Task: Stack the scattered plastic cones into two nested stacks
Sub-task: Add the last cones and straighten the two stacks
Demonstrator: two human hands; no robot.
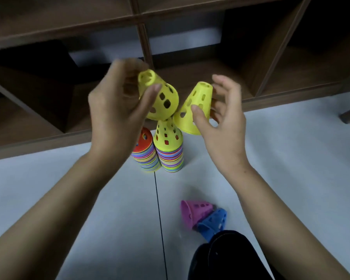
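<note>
We held one perforated plastic cone in each hand, above two nested stacks on the pale floor [291, 158]. Our left hand [117, 110] gripped the left yellow cone [160, 98], thumb across its wall and the blurred fingers curled behind it. That cone was tilted, its narrow end pointing up and to the left. Its wide rim hung just over the tip of the yellow-topped stack [170, 152], and we could not tell whether the two touched.

Our right hand [220, 122] pinched the right yellow cone [196, 102], thumb on the near wall and curled fingers on the far side. This cone had its narrow end up and leaned a little to the right. The rims of the two held cones came very close together; contact was unclear.

The yellow-topped stack stood upright, many bright rims showing below its top cone. Just to its left, touching or nearly so, stood the shorter red-topped stack [144, 152], partly hidden by our left wrist.

Nearer to us, a pink cone [194, 213] and a blue cone [212, 223] lay on their sides, touching each other. The blue one was partly covered by our dark-trousered knee [226, 257]. A thin dark seam [159, 209] ran along the floor from the stacks toward us. Brown wooden shelving [69, 27] stood behind the stacks.
</note>
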